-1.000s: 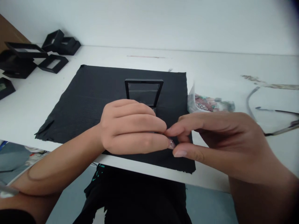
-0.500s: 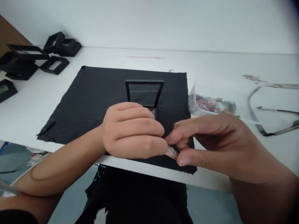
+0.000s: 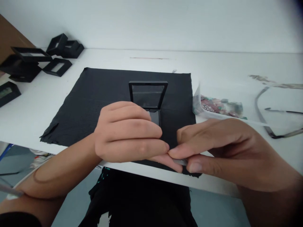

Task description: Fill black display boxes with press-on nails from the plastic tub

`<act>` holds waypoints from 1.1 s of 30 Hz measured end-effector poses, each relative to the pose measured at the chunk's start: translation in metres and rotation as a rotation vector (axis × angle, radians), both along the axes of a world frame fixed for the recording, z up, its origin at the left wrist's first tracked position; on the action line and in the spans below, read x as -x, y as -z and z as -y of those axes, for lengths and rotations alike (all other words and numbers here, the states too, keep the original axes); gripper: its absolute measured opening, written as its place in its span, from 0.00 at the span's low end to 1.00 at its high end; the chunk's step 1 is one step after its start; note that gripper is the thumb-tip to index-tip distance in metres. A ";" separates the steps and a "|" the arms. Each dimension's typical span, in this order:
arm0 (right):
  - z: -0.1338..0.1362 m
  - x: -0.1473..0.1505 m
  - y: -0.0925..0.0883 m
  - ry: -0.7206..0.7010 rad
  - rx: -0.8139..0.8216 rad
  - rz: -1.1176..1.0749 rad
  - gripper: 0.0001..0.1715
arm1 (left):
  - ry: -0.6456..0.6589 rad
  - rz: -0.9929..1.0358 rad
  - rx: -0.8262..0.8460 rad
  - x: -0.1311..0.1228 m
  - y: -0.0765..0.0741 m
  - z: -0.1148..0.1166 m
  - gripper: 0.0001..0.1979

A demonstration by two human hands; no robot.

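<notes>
My left hand (image 3: pixel 127 134) is curled closed over the near edge of a black cloth mat (image 3: pixel 99 94). Its fingertips meet those of my right hand (image 3: pixel 213 142). My right hand pinches a small pale thing (image 3: pixel 180 162) between thumb and forefinger; I cannot make out what it is. Just beyond my left hand an open black display box (image 3: pixel 148 94) stands on the mat with its clear lid raised.
The white table (image 3: pixel 224 66) carries several black frame boxes (image 3: pixel 30 61) at the far left. A clear bag of small coloured pieces (image 3: pixel 217 105) lies right of the mat. Thin dark strips (image 3: pixel 272 110) lie at the far right. My dark-clothed lap shows below the table edge.
Both hands have dropped slightly toward the table's near edge, and the right pinch has tightened on the pale thing. The box and bag have not moved.
</notes>
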State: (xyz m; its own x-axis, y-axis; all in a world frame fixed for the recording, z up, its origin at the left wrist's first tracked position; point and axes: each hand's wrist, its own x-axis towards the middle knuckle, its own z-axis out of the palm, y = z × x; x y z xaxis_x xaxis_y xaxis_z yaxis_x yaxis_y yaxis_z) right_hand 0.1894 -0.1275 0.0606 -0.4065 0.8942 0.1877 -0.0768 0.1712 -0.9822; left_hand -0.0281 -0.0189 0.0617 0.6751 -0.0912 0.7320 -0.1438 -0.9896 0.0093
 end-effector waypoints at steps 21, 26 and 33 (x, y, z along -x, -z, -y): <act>0.000 0.007 0.005 0.295 -0.153 0.234 0.08 | 0.024 0.103 0.010 -0.007 0.009 -0.005 0.09; -0.002 0.013 0.012 0.405 -0.247 0.324 0.09 | -0.040 0.042 0.018 -0.003 0.010 -0.004 0.08; 0.001 0.013 0.012 0.466 -0.182 0.309 0.12 | -0.052 0.100 0.031 -0.007 0.016 -0.010 0.07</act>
State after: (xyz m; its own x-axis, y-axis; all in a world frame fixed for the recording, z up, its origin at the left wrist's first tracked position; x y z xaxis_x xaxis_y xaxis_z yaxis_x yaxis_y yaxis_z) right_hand 0.1767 -0.1287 0.0487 -0.0385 0.9562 0.2901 0.3319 0.2861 -0.8989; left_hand -0.0207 -0.0093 0.0457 0.6020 -0.0336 0.7978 -0.0937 -0.9952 0.0287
